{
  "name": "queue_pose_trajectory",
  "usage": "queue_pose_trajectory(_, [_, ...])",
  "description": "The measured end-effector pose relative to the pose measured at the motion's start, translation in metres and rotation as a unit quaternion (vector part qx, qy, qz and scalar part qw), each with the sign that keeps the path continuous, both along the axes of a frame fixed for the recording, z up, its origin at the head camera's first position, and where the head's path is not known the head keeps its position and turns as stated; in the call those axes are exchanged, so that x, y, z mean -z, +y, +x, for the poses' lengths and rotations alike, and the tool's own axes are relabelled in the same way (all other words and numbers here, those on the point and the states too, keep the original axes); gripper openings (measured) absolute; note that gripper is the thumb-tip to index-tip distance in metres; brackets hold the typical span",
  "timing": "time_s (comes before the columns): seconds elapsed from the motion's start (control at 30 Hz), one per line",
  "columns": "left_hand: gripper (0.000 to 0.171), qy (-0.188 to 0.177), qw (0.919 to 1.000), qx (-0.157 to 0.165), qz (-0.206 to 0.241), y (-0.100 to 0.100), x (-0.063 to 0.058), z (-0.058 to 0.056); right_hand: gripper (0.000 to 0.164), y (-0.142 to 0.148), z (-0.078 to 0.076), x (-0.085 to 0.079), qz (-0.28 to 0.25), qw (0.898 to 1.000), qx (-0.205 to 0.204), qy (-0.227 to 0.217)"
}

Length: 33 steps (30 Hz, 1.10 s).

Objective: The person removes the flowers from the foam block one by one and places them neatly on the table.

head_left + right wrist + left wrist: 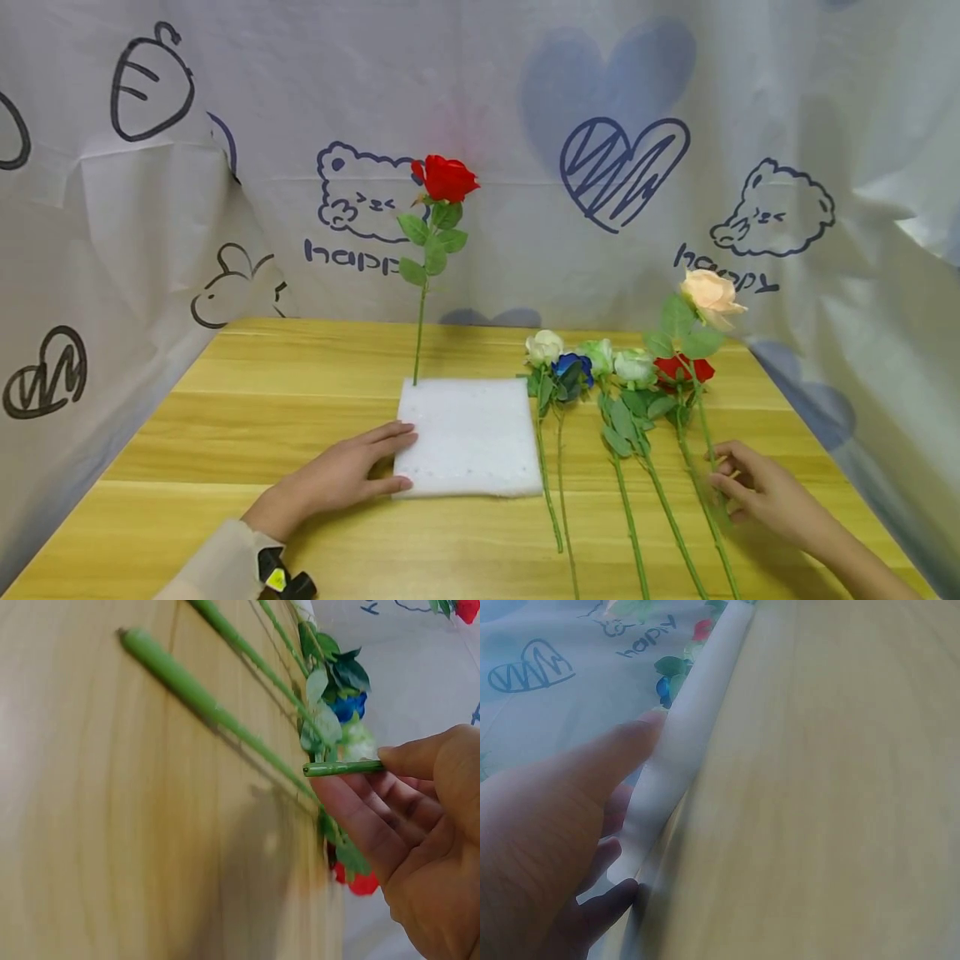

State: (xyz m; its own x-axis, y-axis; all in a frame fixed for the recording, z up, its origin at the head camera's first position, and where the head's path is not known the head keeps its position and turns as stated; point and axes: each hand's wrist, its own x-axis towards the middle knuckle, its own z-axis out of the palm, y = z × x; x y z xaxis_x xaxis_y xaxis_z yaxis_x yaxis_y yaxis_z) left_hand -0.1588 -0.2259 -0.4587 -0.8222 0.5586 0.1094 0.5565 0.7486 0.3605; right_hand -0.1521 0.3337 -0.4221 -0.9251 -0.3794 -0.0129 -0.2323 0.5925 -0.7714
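Observation:
A white foam block lies flat on the wooden table. My left hand touches its left edge with fairly straight fingers, thumb near the front corner. An upright red rose has its stem's lower end at the block's back left corner. At the right, a peach rose stands raised, its stem pinched low by the thumb and fingers of my right hand. The cut end of that stem shows in the right wrist view, above the table.
Right of the block lie several flowers: a white rose, a blue rose, pale green-white ones and another red rose, their stems pointing to the front. A printed curtain hangs behind the wooden table.

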Motion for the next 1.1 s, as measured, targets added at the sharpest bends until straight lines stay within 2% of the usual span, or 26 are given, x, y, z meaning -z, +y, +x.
queue_pose_trajectory(0.2, [0.077,-0.005,1.0,0.001,0.003,0.0,0.001,0.0,0.035,0.022,0.006,0.007,0.016,1.0,-0.014,-0.016])
queue_pose_trajectory(0.43, [0.077,-0.008,0.9999,-0.007,0.001,-0.001,0.001,0.0,0.03,0.041,0.013,0.015,0.058,0.997,-0.036,0.019])
queue_pose_trajectory(0.5, [0.077,-0.009,0.9999,-0.007,0.002,-0.001,0.001,0.0,0.029,0.046,0.015,0.016,0.06,0.998,-0.035,0.009])
queue_pose_trajectory(0.63, [0.078,-0.012,0.9999,-0.008,0.001,-0.001,0.001,0.0,0.032,0.055,0.017,0.016,0.035,0.997,-0.02,-0.067])
queue_pose_trajectory(0.73, [0.079,-0.011,0.9999,-0.008,-0.001,-0.001,0.002,0.0,0.032,0.062,0.019,0.017,0.019,0.994,-0.021,-0.103])
queue_pose_trajectory(0.9, [0.079,-0.014,0.9999,-0.009,-0.003,-0.001,0.002,0.0,0.027,0.071,0.023,0.02,-0.005,0.99,-0.045,-0.133])
queue_pose_trajectory(1.03, [0.079,-0.016,0.9998,-0.01,-0.002,-0.002,0.002,0.0,0.031,0.076,0.027,0.022,-0.03,0.983,-0.039,-0.176])
queue_pose_trajectory(1.1, [0.078,-0.017,0.9998,-0.01,-0.001,-0.001,0.002,0.0,0.031,0.077,0.028,0.023,-0.038,0.982,-0.037,-0.18])
